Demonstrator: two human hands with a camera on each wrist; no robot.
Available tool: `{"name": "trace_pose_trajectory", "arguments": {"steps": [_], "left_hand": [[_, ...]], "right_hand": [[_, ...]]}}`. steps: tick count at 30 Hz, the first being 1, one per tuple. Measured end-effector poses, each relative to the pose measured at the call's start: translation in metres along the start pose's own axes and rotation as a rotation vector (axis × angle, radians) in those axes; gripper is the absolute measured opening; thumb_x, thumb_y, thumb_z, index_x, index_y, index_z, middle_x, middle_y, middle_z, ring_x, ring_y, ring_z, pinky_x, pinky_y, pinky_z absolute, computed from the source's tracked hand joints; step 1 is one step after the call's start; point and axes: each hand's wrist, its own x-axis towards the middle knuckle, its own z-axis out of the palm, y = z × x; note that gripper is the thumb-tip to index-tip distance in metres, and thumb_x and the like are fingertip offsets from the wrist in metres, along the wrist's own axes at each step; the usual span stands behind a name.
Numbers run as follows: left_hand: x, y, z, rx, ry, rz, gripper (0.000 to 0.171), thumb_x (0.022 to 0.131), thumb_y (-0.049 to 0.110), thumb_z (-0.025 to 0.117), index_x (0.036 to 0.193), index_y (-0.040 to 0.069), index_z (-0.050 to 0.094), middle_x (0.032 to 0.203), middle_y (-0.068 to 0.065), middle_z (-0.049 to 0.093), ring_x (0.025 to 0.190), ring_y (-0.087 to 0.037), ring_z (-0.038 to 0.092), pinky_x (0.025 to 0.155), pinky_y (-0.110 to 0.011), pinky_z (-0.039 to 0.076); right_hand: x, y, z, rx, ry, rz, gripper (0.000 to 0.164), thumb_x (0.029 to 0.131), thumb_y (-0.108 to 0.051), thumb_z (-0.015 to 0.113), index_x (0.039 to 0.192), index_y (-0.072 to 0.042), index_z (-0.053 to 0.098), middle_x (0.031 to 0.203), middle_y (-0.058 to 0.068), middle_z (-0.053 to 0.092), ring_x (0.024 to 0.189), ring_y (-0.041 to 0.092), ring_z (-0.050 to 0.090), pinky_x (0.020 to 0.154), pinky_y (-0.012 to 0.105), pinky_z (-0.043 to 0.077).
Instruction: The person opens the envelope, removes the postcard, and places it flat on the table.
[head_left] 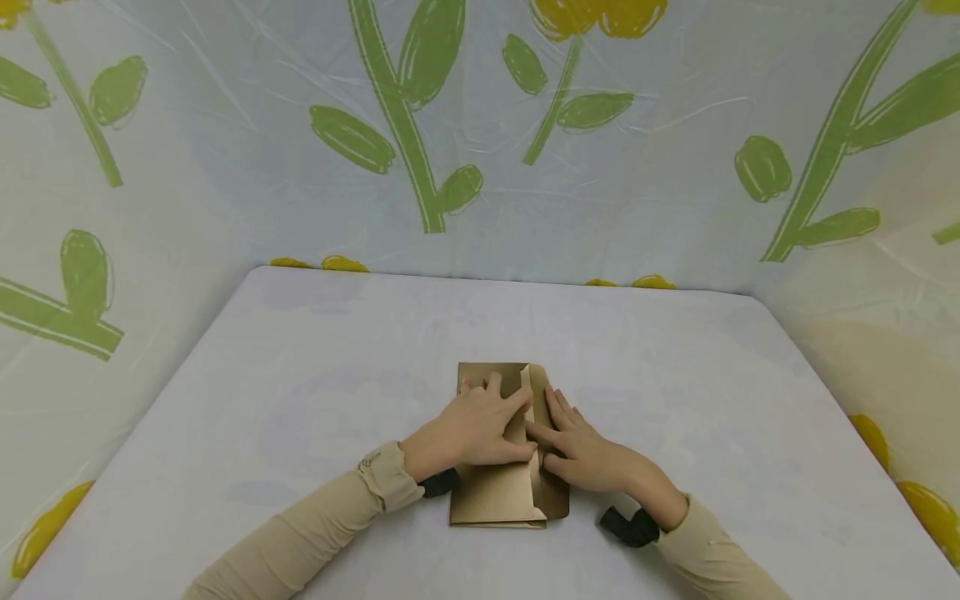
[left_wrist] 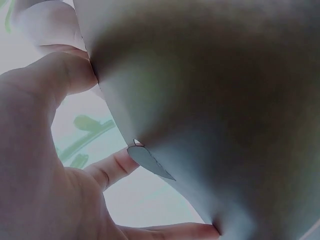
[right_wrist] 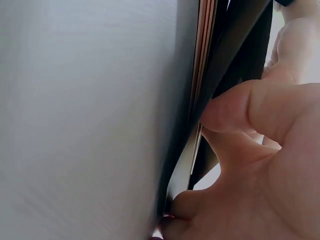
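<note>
Beige sleeves (head_left: pixel 300 527) come in at the bottom edge, the nearest things to the head camera, each with a black device (head_left: pixel 630 527) at the wrist. Past the cuffs, both hands meet over a gold carton (head_left: pixel 491 490), folded flat and lying on the white table (head_left: pixel 337 342) near the middle of its front half, its long sides running away from the person.

Left hand (head_left: pixel 480 423) lies across the carton's main panel, coming over its left side. Its fingers are spread, not clenched, pressing the panel down; the thumb and forefinger reach right to the raised seam (head_left: pixel 536 483), so most of the panel's near part shows below the hand. From the left wrist, fingertips touch the carton's edge, and a small tab (left_wrist: pixel 150 162) stands out there between two of them.

Right hand (head_left: pixel 588 457) comes in from the right, its fingers extended over the narrow flap (head_left: pixel 557 500) beyond the seam. One finger reaches across to the seam, close to the left thumb; the rest lie on or along the flap's outer side. At the right wrist, thin stacked layers (right_wrist: pixel 202 55) show edge-on beside the thumb, while a broad grey face at left is too blurred to make out.

Behind the table hangs a pale cloth (head_left: pixel 270 192) printed with green stems and yellow flowers.
</note>
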Motion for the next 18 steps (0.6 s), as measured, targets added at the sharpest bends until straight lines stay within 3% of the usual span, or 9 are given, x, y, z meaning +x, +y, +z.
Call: {"name": "trace_pose_trajectory", "arguments": {"steps": [18], "left_hand": [[0.0001,0.0023,-0.0019,0.033,-0.041,-0.016,0.065,0.092,0.065,0.051,0.142,0.023,0.046,0.116,-0.017,0.053,0.086,-0.033,0.067,0.101,-0.066,0.038]], "right_hand": [[-0.0008,-0.0021,-0.0025,0.003,0.004,0.01,0.049,0.103,-0.013,0.043,0.15,-0.001,0.041,0.159,0.031,-0.009,0.147,0.046,-0.01,0.114,0.064,0.006]]}}
